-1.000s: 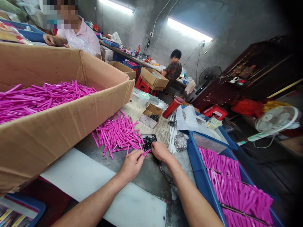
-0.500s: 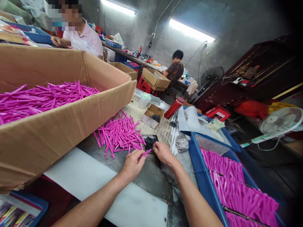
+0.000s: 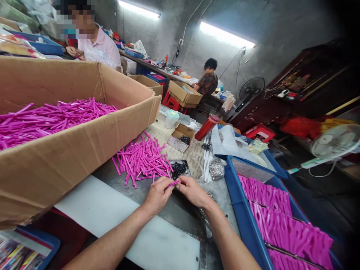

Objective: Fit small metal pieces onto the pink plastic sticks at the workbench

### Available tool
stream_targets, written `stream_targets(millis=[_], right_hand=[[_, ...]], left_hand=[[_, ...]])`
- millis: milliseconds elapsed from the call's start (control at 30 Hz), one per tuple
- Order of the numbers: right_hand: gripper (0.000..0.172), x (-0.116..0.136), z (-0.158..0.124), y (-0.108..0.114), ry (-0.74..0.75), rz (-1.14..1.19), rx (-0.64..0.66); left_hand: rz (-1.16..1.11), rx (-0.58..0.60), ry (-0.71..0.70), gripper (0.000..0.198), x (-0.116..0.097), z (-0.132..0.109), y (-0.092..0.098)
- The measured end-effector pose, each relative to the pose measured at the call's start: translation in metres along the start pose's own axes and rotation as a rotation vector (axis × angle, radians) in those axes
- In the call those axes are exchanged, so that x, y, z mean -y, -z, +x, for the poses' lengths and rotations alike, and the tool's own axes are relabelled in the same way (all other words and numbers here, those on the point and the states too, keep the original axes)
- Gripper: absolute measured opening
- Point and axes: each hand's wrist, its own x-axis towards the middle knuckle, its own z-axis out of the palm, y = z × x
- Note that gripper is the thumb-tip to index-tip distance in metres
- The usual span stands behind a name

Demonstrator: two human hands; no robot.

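Over the counter (image 3: 180, 210), near the black pieces (image 3: 179, 169), the left hand (image 3: 158, 194) pinches a pink stick (image 3: 172, 183) — best held steady — as the right hand's (image 3: 193, 191) fingers meet its tip (their grip, I can't tell).

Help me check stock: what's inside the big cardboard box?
Loose pink sticks lie heaped in the big box. Its floor, and anything beneath the top sticks, is covered.

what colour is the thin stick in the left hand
The stick is bright magenta, showing best in the head view.
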Motion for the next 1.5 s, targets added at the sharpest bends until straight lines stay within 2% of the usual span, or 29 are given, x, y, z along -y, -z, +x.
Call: stream_targets(millis=[167,367,533,633,1033,1267,1500], right_hand=[[0.016,-0.004,0.0,-0.001,-0.042,0.142,0.027],[0.015,-0.006,-0.002,-0.007,-0.119,0.467,0.045],[0.018,-0.003,-0.003,-0.011,-0.131,0.59,0.001],[0.019,-0.003,-0.004,-0.014,-0.085,0.557,-0.051],[0.014,-0.015,-0.012,-0.024,0.115,0.353,-0.225],[0.008,-0.016,-0.015,-0.026,0.201,0.149,-0.277],[0.011,-0.013,-0.014,-0.025,0.299,-0.005,-0.345]], left_hand=[[0.003,0.03,-0.035,0.02,-0.001,-0.002,0.001],[-0.029,0.041,-0.004,0.019,-0.005,-0.001,0.002],[-0.326,0.043,0.215,0.015,-0.002,0.002,-0.001],[-0.471,0.076,0.304,0.015,0.002,0.003,-0.003],[-0.743,0.189,0.52,0.019,-0.004,0.005,-0.002],[-0.793,0.216,0.564,0.018,-0.002,0.004,-0.003],[-0.742,0.229,0.533,0.019,-0.002,0.004,-0.004]])
